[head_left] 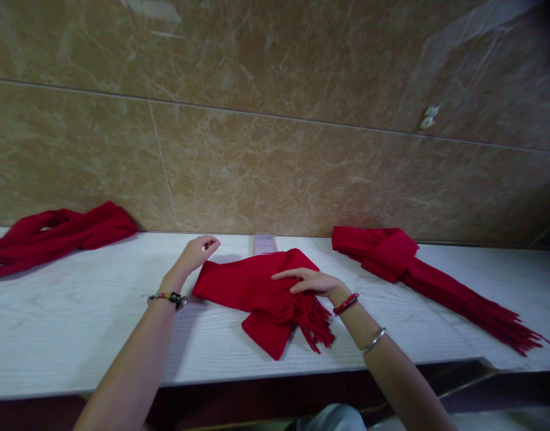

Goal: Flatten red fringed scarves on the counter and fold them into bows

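A red scarf with a fringe lies partly folded on the white tabletop in front of me, one end sticking out toward the near edge. My right hand rests on its right part with the fingers stretched out, just above the bunched fringe. Beside the scarf's left end is my left hand, its fingers curled in and the thumb and index finger forming a small loop with nothing in it. Behind the scarf, a small pale card is partly covered by the cloth.
Another red scarf lies loosely bunched at the far left. On the right, a third red scarf stretches its fringe toward the near edge of the white table. A brown marbled wall rises along the back.
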The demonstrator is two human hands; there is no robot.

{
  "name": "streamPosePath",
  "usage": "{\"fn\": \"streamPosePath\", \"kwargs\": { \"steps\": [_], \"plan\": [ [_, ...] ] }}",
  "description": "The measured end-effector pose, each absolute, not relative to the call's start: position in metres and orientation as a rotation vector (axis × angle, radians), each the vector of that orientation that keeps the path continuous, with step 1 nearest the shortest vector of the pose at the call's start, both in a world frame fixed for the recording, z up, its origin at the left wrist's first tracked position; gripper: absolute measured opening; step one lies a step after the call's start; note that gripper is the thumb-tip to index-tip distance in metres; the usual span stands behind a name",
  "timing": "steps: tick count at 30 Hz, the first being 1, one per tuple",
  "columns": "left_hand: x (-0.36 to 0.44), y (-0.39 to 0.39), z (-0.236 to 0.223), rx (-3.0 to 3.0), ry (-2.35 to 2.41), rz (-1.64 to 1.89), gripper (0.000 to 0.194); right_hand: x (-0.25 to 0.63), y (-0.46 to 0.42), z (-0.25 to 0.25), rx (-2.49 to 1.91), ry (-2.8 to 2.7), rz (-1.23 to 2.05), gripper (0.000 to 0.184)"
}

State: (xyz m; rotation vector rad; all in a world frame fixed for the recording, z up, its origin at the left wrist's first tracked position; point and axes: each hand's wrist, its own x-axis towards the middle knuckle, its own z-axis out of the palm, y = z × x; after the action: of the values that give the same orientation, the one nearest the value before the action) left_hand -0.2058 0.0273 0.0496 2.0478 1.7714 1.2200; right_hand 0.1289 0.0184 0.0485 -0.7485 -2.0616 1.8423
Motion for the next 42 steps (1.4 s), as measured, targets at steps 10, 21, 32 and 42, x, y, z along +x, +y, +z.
{"fn": "streamPosePath", "kwargs": {
  "steps": [10,21,32,42],
  "plan": [
    [-0.109,0.0,0.058,2.215,1.072,0.584,0.042,0.112,0.018,0.042,-0.507,-1.68,1.904,0.07],
    [-0.177,-0.001,0.079,2.12,1.611,0.346,0.023,0.114,0.033,0.031,-0.86,-2.207,1.033,0.027],
    [-0.141,-0.012,0.072,2.391,1.88,0.016,0.031,0.097,0.02,0.027,-0.866,-2.692,0.342,0.04],
    [-0.144,-0.001,0.077,2.362,1.623,0.666,0.024,0.123,0.031,0.042,-0.618,-2.709,0.544,0.004]
  ]
}}
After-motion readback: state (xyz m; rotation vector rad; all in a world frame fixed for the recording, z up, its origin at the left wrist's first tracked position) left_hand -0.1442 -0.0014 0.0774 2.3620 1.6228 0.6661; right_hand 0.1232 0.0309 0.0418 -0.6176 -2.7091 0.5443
